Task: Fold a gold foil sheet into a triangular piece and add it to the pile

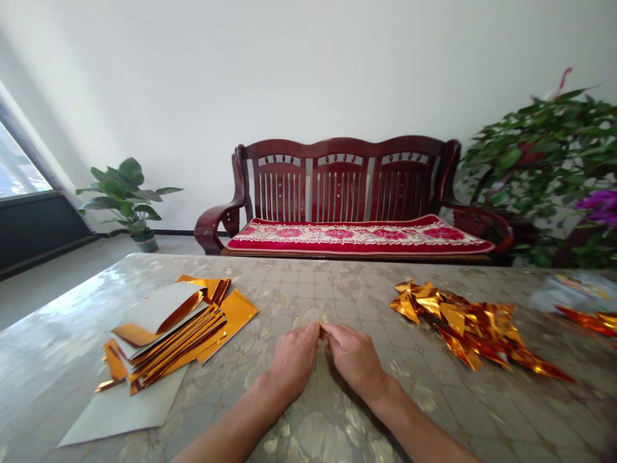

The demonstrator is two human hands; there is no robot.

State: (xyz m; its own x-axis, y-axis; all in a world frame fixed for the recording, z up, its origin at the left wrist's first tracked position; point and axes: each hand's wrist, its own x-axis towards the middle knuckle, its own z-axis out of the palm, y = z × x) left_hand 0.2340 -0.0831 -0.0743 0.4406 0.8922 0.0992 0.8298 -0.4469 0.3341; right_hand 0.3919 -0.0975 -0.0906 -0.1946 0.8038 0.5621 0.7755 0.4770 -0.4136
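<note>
The left hand (293, 360) and right hand (354, 359) meet at the near middle of the tabletop (299, 289), a foil scrap (321, 330) between them. Foil strips (168, 334) lie on a sheet (120, 411) at 9 o'clock; folded foil (463, 321) lies at 3 o'clock. Beyond the tabletop, a bench (342, 186) stands at 12 o'clock, a cushion (357, 236) on its seat. A potted plant (128, 199) stands at 11 o'clock, a leafy plant (540, 167) at 2 o'clock.

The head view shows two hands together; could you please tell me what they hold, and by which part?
The left hand and right hand pinch a small gold foil piece with their fingers; its held part is hidden.
</note>
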